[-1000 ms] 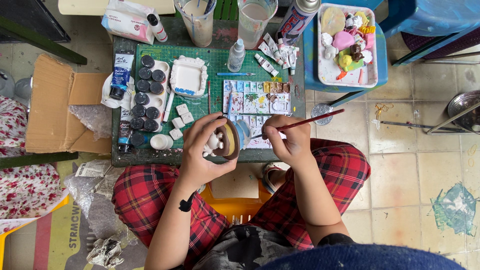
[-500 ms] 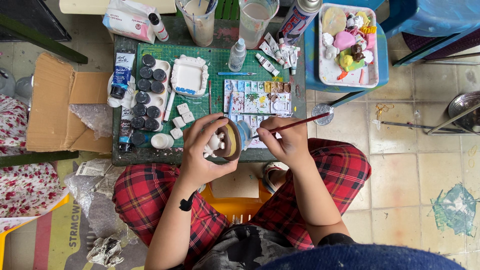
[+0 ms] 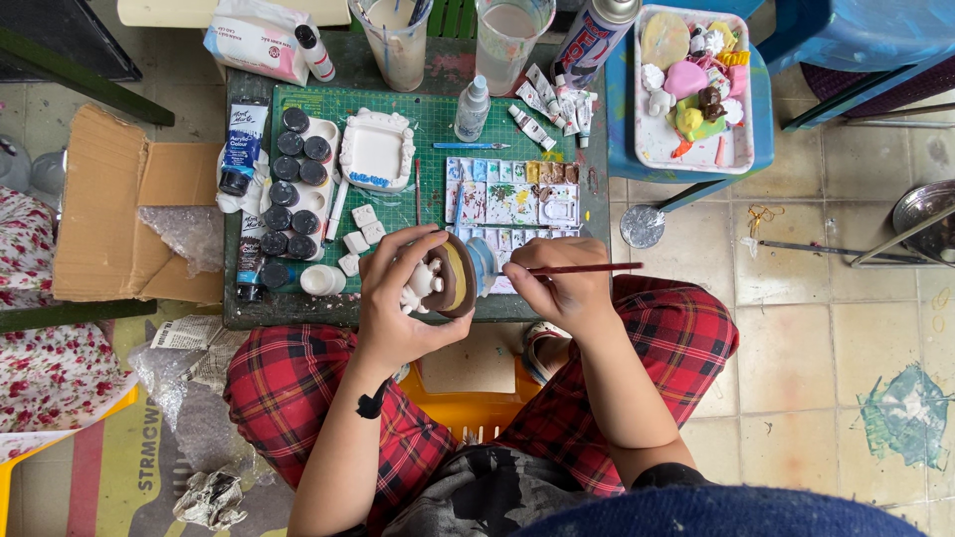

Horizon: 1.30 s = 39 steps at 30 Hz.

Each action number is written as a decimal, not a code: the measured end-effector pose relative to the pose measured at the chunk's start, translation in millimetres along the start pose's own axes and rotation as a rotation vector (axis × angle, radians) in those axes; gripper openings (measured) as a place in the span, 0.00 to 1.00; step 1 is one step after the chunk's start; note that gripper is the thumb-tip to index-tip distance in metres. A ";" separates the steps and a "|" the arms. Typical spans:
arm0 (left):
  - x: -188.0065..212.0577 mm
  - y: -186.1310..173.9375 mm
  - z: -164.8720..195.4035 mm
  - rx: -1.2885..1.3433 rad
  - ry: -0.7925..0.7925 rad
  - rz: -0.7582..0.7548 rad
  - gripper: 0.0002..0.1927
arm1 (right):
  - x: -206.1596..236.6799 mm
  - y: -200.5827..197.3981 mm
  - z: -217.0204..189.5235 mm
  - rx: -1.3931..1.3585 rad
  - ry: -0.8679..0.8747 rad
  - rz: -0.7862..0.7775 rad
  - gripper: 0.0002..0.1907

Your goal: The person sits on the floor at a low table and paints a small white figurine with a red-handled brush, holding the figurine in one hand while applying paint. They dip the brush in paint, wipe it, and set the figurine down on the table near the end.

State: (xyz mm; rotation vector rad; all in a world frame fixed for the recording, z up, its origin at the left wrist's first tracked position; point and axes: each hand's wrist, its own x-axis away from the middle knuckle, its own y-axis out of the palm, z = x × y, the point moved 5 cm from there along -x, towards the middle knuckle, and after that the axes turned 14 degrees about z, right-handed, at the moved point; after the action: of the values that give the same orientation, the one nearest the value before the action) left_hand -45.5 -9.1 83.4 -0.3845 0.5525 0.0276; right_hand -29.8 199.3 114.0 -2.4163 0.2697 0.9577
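Closest in are the person's knees in red plaid trousers (image 3: 298,388), pulled up to the edge of a small low table (image 3: 298,310). Just above the lap, the left hand (image 3: 398,298) is curled fairly tight around a small clay figurine (image 3: 443,278), brown and yellow with a white bit poking out, fingers wrapped over its top and thumb underneath. It's held right over the table's near edge. The right hand (image 3: 559,283) is pinched narrow on a thin red-handled paintbrush (image 3: 587,268), handle pointing off to the right, bristle end toward the figurine; whether the tip actually touches can't be made out.

Past the hands sits a messy paint palette (image 3: 512,194) on a green cutting mat (image 3: 438,124). Left of that, a row of dark-lidded paint pots (image 3: 288,189) and a white mould-like piece (image 3: 375,151). Farthest back are 2 cups of cloudy water (image 3: 507,40), and a blue tray (image 3: 622,99) of little coloured figures off to the right.
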 end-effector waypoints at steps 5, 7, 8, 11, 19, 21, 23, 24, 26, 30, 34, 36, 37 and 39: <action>0.4 0.2 -0.8 -0.016 0.005 -0.008 0.42 | -0.3 -1.6 -1.6 -0.005 -0.004 0.040 0.08; 0.6 -0.2 -0.6 -0.012 0.005 -0.007 0.42 | 0.1 -1.7 -1.1 0.002 0.009 0.026 0.08; 0.6 0.1 -0.7 -0.011 0.006 -0.008 0.42 | 0.6 -1.2 -0.4 0.005 0.019 0.004 0.08; 0.6 0.1 -0.2 -0.009 0.010 -0.012 0.42 | 1.6 -1.0 2.3 0.007 0.069 -0.027 0.07; -1.2 -1.7 0.7 0.012 0.002 -0.005 0.42 | 2.7 -3.5 3.6 -0.054 0.072 0.021 0.06; -1.6 -1.7 0.7 0.014 0.001 -0.003 0.42 | 2.7 -4.6 3.4 -0.046 0.046 0.053 0.06; -1.6 -2.1 1.4 0.014 0.008 -0.002 0.42 | 2.4 -5.6 4.9 -0.103 0.072 0.087 0.06; -1.6 -1.7 1.4 0.014 0.011 -0.002 0.42 | 2.1 -6.1 5.9 -0.131 0.085 0.105 0.06; -1.2 -2.0 1.2 0.015 0.001 -0.004 0.42 | 2.5 -3.1 4.6 -0.074 0.061 0.046 0.06; -1.4 -1.3 0.9 0.019 -0.008 -0.001 0.42 | 0.9 -4.6 0.3 -0.035 0.005 0.096 0.06; -2.2 -1.4 0.5 0.029 -0.004 0.001 0.42 | 0.4 -2.8 -0.6 -0.035 0.021 0.045 0.07; -1.7 -1.4 0.3 0.023 -0.011 0.004 0.41 | -0.4 -3.4 -0.1 -0.025 0.020 0.067 0.07; -1.8 -1.2 0.3 0.025 -0.010 0.002 0.42 | -1.0 -4.1 0.7 -0.045 0.029 0.082 0.06; -1.5 -2.3 0.8 0.029 -0.009 -0.001 0.42 | -1.5 -5.1 1.9 -0.088 0.046 0.111 0.06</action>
State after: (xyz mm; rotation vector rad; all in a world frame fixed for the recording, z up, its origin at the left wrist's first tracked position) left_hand -46.1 -10.8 85.6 -0.3561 0.5435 0.0208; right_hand -30.1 204.7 116.0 -2.5284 0.3900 0.9816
